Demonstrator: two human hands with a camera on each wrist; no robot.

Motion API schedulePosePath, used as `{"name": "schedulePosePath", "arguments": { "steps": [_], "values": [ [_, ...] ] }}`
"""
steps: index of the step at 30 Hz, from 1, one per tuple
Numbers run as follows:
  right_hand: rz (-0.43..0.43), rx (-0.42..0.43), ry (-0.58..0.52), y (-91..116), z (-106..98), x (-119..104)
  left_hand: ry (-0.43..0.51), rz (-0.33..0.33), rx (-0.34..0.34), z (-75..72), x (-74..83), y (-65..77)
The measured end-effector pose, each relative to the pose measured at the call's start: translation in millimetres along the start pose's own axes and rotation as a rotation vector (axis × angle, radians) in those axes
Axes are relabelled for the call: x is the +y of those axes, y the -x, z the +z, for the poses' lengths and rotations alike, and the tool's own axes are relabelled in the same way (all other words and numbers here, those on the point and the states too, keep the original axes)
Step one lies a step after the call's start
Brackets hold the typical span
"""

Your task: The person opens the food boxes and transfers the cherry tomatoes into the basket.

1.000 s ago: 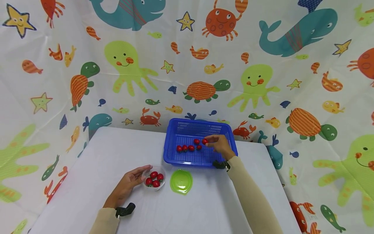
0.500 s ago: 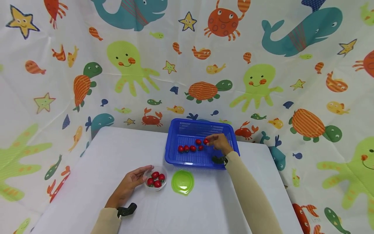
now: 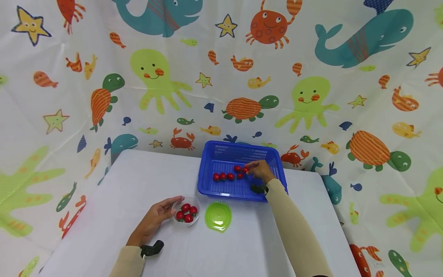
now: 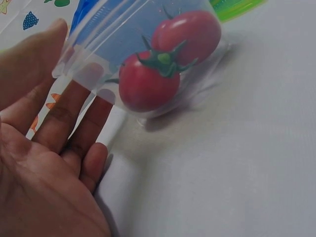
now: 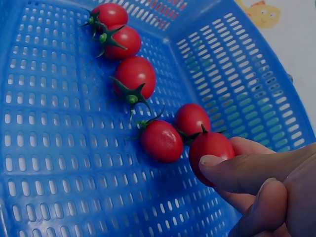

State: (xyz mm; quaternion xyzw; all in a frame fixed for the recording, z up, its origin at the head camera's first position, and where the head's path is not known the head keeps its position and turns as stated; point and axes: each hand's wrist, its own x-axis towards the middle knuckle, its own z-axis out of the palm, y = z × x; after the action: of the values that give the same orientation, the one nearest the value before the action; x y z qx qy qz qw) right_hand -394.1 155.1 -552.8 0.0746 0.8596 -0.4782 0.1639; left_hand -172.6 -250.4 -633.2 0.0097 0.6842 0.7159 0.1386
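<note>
My right hand (image 3: 262, 170) reaches into the blue plastic basket (image 3: 204, 184). Its thumb and finger pinch a cherry tomato (image 5: 218, 145), close beside other cherry tomatoes (image 5: 162, 141) with green stems in the basket. On the table to the left, my left hand (image 3: 155, 216) holds the side of a small clear plastic container (image 3: 175, 222). In the left wrist view, the thumb lies near the rim and fingertips show through the clear wall. Several red tomatoes (image 4: 148, 86) lie inside the container.
A bright green lid (image 3: 218, 216) lies between the container and the basket's front on the white tabletop (image 3: 207, 254). Behind the basket hangs a white curtain (image 3: 194, 104) printed with sea animals.
The scene shifts slightly to the right in the head view. My right hand stays at the same tomato in the basket, and my left hand stays at the container.
</note>
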Motion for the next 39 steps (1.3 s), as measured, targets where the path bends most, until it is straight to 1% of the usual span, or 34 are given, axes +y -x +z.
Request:
{"name": "schedulePosePath", "arguments": {
  "steps": [6, 16, 19, 21, 24, 30, 36, 39],
  "values": [
    [-0.007, -0.009, 0.028, -3.0, 1.5, 2.2, -0.009, -0.006, 0.006, 1.4, 0.9, -0.5],
    [0.006, -0.024, 0.070, -5.3, 2.7, 4.0, -0.015, -0.013, 0.010, 2.0, 3.1, 0.0],
    [-0.002, -0.014, 0.069, -3.9, 1.5, 4.2, -0.010, -0.011, 0.006, 1.7, 2.3, 0.1],
    [-0.023, -0.004, 0.066, -1.3, -1.0, 4.1, -0.009, -0.005, 0.000, 1.4, 1.4, -0.1],
    [-0.064, 0.009, 0.069, 5.2, -6.2, 1.3, -0.011, 0.006, -0.008, -0.2, 0.9, -1.1],
    [-0.139, 0.012, 0.005, 22.6, -12.1, -9.6, -0.017, 0.030, -0.014, -1.5, -1.4, -3.2],
    [-0.221, 0.040, -0.051, 50.7, -5.5, -29.3, 0.010, 0.055, -0.020, -0.4, -1.1, -3.0],
    [-0.272, 0.058, -0.038, 66.6, 2.7, -38.2, 0.020, 0.056, -0.019, 0.5, -1.1, -2.7]
  ]
}}
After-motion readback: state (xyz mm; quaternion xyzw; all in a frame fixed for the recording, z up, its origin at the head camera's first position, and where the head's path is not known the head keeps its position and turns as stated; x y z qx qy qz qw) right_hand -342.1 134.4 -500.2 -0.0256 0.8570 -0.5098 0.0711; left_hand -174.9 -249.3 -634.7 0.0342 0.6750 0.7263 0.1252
